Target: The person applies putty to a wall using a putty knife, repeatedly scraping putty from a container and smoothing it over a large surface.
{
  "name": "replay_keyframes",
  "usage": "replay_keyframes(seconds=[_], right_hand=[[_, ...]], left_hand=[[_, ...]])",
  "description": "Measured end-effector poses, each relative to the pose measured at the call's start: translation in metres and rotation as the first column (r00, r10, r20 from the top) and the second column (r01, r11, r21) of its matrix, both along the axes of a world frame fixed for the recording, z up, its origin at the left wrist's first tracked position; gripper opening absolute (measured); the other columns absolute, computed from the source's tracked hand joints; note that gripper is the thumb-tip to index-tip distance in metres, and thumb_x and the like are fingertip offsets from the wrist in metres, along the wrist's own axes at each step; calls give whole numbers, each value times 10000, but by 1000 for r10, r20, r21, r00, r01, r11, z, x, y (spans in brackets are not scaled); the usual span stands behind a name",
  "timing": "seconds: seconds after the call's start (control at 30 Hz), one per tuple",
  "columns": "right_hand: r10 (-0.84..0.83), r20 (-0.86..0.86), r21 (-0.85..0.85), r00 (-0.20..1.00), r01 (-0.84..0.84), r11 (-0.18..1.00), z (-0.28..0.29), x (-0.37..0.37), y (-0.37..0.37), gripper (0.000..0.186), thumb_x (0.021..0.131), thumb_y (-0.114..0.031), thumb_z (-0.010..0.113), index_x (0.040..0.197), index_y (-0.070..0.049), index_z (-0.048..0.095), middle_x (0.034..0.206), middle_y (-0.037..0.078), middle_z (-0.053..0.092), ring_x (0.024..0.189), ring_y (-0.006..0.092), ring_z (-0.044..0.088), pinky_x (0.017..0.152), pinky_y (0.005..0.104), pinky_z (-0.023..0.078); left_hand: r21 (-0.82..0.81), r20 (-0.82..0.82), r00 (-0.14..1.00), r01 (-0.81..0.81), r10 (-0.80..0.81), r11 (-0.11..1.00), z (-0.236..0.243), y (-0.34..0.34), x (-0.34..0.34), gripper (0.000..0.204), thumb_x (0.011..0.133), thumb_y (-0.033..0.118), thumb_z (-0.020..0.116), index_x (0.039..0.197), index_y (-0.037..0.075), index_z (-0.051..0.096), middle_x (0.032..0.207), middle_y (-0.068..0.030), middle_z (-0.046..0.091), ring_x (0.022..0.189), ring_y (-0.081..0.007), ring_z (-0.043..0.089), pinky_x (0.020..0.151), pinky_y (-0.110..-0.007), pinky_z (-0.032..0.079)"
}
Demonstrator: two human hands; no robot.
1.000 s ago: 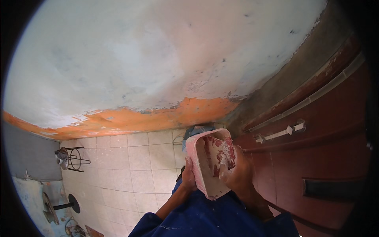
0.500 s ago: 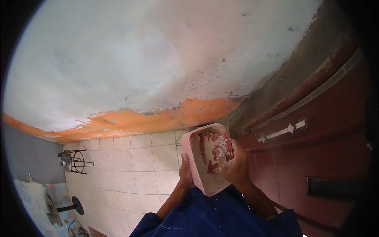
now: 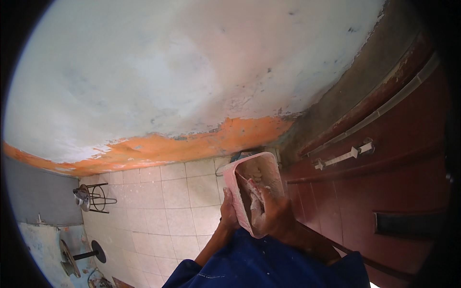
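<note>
A pinkish rectangular tub [image 3: 235, 204], its rim smeared with pale putty, is held in front of my body. My left hand [image 3: 229, 211] grips its left side, thumb up along the wall. Inside the tub, my right hand [image 3: 276, 211] is closed on a red putty spreader [image 3: 251, 185]. The spreader is turned nearly edge-on towards the left wall, and my fingers hide much of it. Whitish putty [image 3: 261, 172] coats the tub's far inner end. White residue covers my right fingers.
Ahead rises a patchy whitish wall [image 3: 144, 72] with an orange band [image 3: 192, 143] low down. On the right is a dark red door [image 3: 317, 206] with a pale handle [image 3: 346, 155]. A stool [image 3: 96, 198] and a round-based stand [image 3: 98, 251] occupy the tiled floor [image 3: 175, 194] at left.
My right hand has moved left and down within the tub. The spreader has turned from flat-facing to nearly edge-on, uncovering putty at the far end. My left hand keeps its grip.
</note>
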State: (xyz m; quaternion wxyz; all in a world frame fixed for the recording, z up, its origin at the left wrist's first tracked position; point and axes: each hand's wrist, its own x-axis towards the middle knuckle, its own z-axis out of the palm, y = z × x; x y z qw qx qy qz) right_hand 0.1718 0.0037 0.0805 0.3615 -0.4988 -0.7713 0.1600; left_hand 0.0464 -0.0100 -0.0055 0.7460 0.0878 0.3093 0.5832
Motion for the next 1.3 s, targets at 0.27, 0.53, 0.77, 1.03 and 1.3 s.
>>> replay_keyframes(seconds=[0.27, 0.53, 0.77, 1.03, 1.3], right_hand=[[-270, -505, -499, 820, -21, 866, 1, 33, 16, 320, 746, -47, 607, 1055, 30, 576, 810, 149, 654, 683, 176, 643, 621, 302, 511], [-521, -807, -588, 278, -293, 754, 10, 57, 22, 306, 833, 58, 559, 1137, 35, 532, 941, 85, 642, 807, 132, 632, 747, 279, 537], [-429, -899, -428, 92, -405, 808, 7, 59, 32, 406, 819, 85, 581, 1205, 18, 473, 1072, 108, 607, 950, 177, 615, 821, 334, 533], [-277, -943, -158, -184, -485, 860, 7, 75, 57, 369, 826, 33, 542, 1190, 19, 488, 1120, 153, 593, 1015, 255, 606, 869, 403, 519], [-105, -983, -31, -151, -422, 906, 67, 97, 106, 353, 808, 36, 507, 1160, 42, 503, 1090, 153, 605, 991, 266, 613, 866, 398, 519]], left_hand=[[28, 78, 996, 47, -49, 998, -3, 1, -3, 607, 971, 502, 252, 1374, 55, 335, 1314, -159, 465, 1159, -306, 495, 993, -447, 415], [203, 429, 903, -50, -43, 978, 5, 20, 2, 588, 972, 496, 261, 1367, 74, 365, 1316, -152, 473, 1164, -316, 492, 1001, -456, 397], [190, 130, 992, -20, -5, 982, 13, 42, 12, 574, 967, 495, 285, 1386, 106, 341, 1357, -139, 436, 1213, -338, 451, 1020, -486, 371], [238, 348, 918, 107, -188, 965, 62, 44, 17, 645, 937, 562, 288, 1380, 95, 327, 1335, -161, 437, 1233, -381, 419, 1002, -581, 339], [387, 452, 832, 142, -322, 911, 74, 71, 33, 684, 925, 581, 286, 1419, 107, 270, 1397, -169, 378, 1247, -400, 407, 1014, -592, 321]])
